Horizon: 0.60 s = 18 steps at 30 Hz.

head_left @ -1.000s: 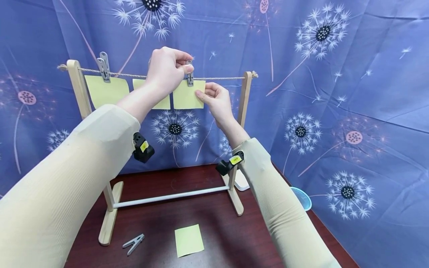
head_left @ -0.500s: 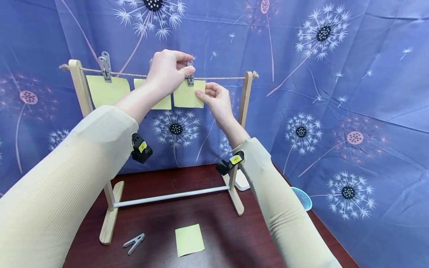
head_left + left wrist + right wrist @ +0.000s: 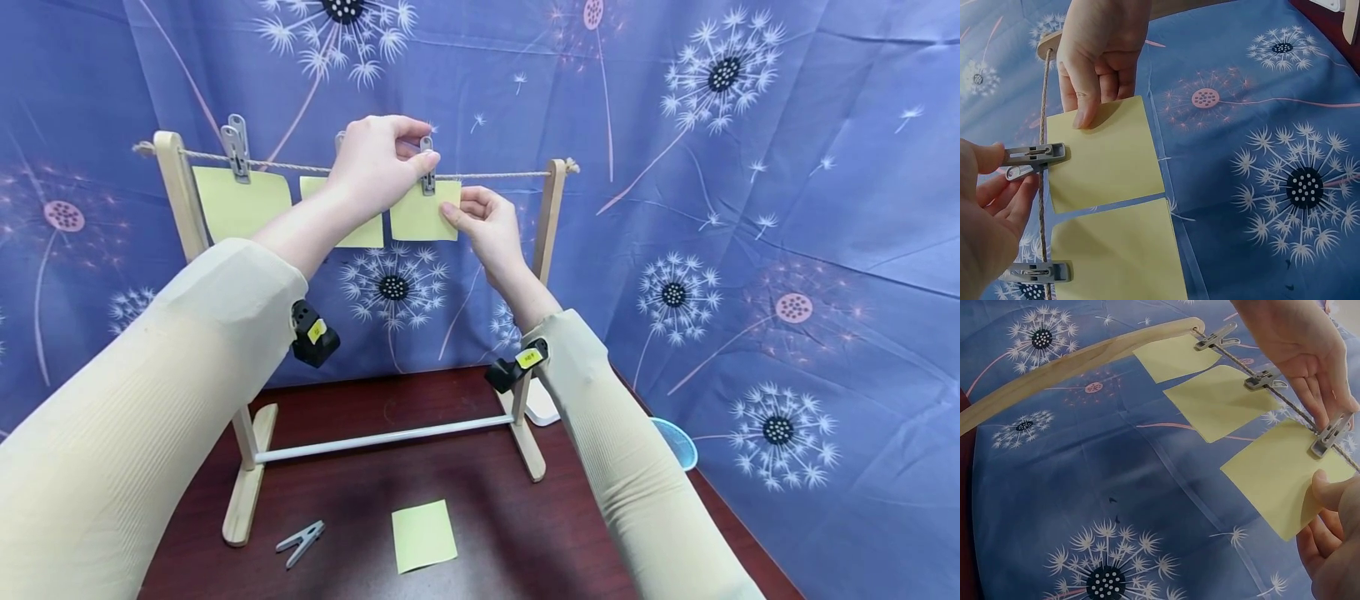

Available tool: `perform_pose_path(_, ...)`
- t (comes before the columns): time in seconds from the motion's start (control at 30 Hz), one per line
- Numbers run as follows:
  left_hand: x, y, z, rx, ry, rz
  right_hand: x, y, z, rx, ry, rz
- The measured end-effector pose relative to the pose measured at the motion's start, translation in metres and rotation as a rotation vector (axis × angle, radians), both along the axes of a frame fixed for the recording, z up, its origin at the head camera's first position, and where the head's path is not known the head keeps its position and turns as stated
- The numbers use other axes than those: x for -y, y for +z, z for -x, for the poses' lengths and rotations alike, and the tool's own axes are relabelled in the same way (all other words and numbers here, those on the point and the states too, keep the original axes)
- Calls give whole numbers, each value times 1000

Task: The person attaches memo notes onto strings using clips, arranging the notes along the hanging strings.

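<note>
With thumb and fingers, my left hand (image 3: 371, 162) pinches the handles of a grey clothespin (image 3: 1047, 153) on the rope (image 3: 1042, 103). That clothespin's jaws sit over the top edge of a yellow paper square (image 3: 422, 215). The square's right edge is pinched by my right hand (image 3: 491, 233), thumb in front and fingers behind. Two more yellow squares hang to the left: a middle one (image 3: 1219, 403) partly covered by my left arm in the head view, and a far-left one (image 3: 242, 204), each under its own grey clothespin.
The rope runs between two posts of a wooden stand (image 3: 550, 217) with a white lower bar (image 3: 382, 439). On the dark red table (image 3: 352, 492) lie a loose clothespin (image 3: 300, 543) and a yellow square (image 3: 423, 537). A blue mesh basket (image 3: 675, 444) stands at the right edge.
My left hand has shifted very slightly down and right at the clothespin. My right hand stays on the paper's edge. The hanging squares are nearly unmoved.
</note>
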<state>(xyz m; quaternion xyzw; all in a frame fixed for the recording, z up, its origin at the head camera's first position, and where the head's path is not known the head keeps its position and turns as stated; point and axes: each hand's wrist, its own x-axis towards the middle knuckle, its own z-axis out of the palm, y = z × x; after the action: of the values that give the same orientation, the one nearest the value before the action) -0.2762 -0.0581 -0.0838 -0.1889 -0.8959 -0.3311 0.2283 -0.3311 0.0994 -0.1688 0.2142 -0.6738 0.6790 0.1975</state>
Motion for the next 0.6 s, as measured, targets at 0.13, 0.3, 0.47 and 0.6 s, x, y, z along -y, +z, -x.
perform_pose_path(0.13,0,-1,0,23,-8,-6,-1,-2,0,-1,2,-5)
perform_pose_path(0.3,0,-1,1,41,-2,-14,0,-3,1,-7,20,-4)
perform_pose_path(0.47,0,-2,0,52,-8,-22,-1,-5,2,-9,26,3)
perform_pose_path(0.6,1,-5,-2,26,-25,-61,-3,-8,2,-5,17,8)
